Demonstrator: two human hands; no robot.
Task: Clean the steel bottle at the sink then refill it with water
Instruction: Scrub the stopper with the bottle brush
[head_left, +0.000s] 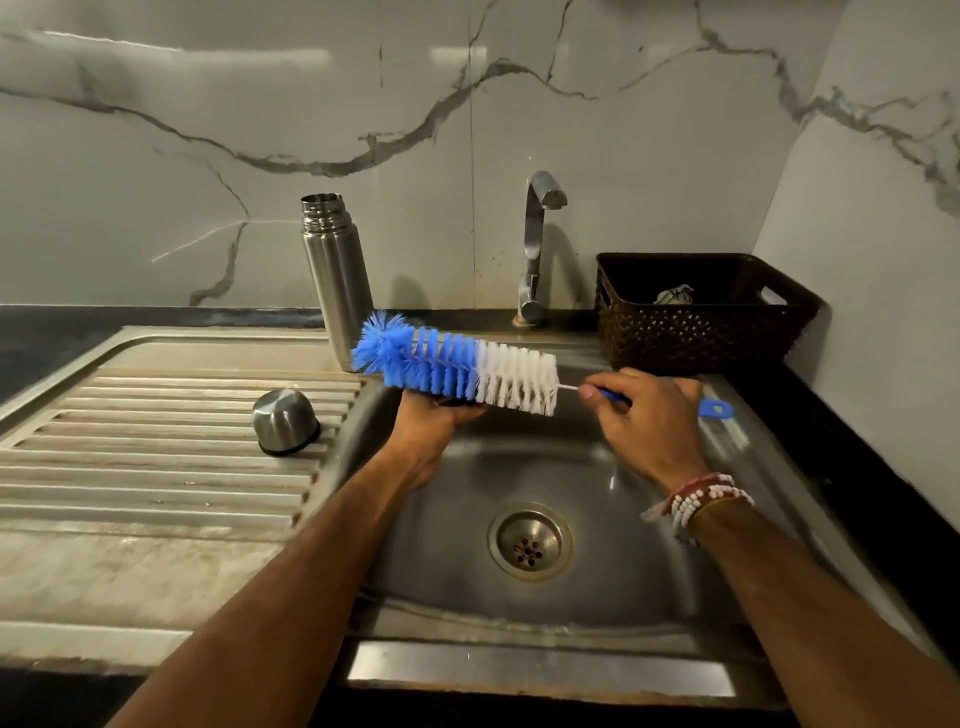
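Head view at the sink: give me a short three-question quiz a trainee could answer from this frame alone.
1. True or false: the steel bottle stands upright with its mouth uncovered.
2. Which hand grips the handle of the bottle brush? A the left, B the right, C both.
3. Fill in: the cap rests dome up on the ribbed ____ beside the basin.

Key: 1 true. 2 B, the right hand. 3 drainboard.
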